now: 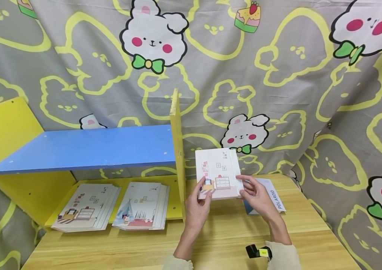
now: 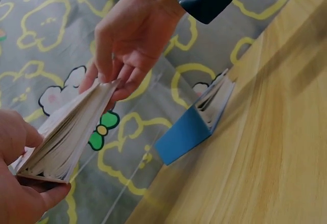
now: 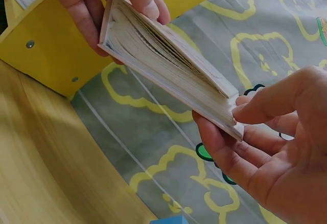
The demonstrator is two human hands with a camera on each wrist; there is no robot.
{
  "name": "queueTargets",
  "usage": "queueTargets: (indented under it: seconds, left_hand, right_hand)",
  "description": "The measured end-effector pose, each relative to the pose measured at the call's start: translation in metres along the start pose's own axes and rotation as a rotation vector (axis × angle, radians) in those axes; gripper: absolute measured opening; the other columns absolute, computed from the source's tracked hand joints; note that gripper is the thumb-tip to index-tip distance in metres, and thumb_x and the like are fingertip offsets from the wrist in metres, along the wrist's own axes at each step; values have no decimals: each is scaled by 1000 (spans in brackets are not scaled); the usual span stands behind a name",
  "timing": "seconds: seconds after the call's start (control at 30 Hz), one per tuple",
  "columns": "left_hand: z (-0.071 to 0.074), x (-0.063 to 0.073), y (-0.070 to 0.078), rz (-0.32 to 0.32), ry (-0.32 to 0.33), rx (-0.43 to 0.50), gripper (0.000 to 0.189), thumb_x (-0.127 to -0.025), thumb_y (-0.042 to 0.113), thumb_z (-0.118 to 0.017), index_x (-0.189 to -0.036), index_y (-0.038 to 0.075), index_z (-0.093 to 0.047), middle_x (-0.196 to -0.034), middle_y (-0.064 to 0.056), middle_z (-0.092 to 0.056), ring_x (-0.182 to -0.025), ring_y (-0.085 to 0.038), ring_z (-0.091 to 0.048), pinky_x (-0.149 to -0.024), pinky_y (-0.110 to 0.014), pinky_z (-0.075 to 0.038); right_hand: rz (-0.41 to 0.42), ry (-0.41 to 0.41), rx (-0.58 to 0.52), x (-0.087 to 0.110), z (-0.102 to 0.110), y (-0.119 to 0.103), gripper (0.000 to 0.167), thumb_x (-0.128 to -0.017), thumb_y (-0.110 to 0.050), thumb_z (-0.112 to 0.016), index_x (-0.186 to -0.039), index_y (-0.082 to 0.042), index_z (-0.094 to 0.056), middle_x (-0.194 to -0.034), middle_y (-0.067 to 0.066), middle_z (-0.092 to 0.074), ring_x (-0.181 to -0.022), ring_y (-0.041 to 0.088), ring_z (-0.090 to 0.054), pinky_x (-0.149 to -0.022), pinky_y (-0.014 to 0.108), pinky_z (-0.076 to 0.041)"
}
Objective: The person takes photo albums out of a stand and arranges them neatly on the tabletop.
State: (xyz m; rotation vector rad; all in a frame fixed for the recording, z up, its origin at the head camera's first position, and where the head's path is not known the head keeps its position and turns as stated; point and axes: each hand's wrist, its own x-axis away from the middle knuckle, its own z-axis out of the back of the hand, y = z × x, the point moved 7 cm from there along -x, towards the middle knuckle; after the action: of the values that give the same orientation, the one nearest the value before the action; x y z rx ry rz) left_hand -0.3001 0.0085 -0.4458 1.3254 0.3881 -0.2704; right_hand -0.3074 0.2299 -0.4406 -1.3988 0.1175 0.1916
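Both hands hold a white photo album (image 1: 218,168) with a pink-and-yellow room drawing on its cover, raised above the table. My left hand (image 1: 197,210) grips its lower left corner, thumb on the cover and fingers beneath. At the opposite edge, my right hand (image 1: 260,197) pinches the album between thumb and fingers. The right wrist view shows the cover (image 3: 204,78) slightly lifted from the thick pages near the right hand (image 3: 286,147). Behind that hand, a blue album (image 1: 272,193) marked POLAROID stands on the table, partly hidden.
At left stands a yellow shelf unit with a blue board (image 1: 103,146). Below the board lie two stacks of albums, one with a room drawing (image 1: 84,206), one with a tent drawing (image 1: 142,206). A patterned curtain (image 1: 208,75) hangs behind the wooden table (image 1: 224,240).
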Motion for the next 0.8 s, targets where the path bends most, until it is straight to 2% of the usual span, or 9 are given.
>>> queueTargets:
  seconds: [0.2,0.33,0.47,0.6,0.8]
  left_hand:
    - [-3,1,-2,-9,0,-26,52,-100,11,-67,-150,12,-53,-136,-14,-63,-93,-17,-64,-70,-22,-59]
    - [-4,2,-4,-10,-2,-48,51,-100,9,-67,-149,10,-53,-133,-15,-64,-87,-14,-62,-66,-21,-57]
    - [-4,2,-4,12,-7,-53,53,-99,6,-67,-149,11,-53,-133,-15,-64,-81,-12,-59,-63,-20,-55]
    - [-6,2,-8,45,-18,-63,53,-99,5,-67,-150,11,-53,-132,-17,-64,-79,-10,-59,-61,-20,-54]
    - [-7,3,-11,74,-25,-103,53,-99,8,-68,-149,13,-53,-136,-19,-62,-87,-14,-63,-63,-20,-56]
  right_hand:
    - [-7,-13,-8,-2,-1,6,48,-99,11,-52,-145,0,-48,-145,31,-52,-118,33,-65,-83,34,-62]
    - [-14,-18,-11,-2,-2,9,47,-98,12,-52,-144,1,-48,-144,32,-52,-117,33,-65,-80,31,-62]
    - [-34,-20,0,-4,-4,13,48,-98,12,-51,-144,1,-48,-143,31,-53,-117,34,-64,-82,35,-62]
    - [-56,-21,20,-4,-5,17,48,-98,11,-51,-144,0,-48,-144,30,-53,-116,33,-64,-81,34,-62]
    - [-71,-38,31,-4,-6,24,49,-97,11,-51,-145,2,-47,-143,31,-53,-111,28,-64,-78,31,-61]
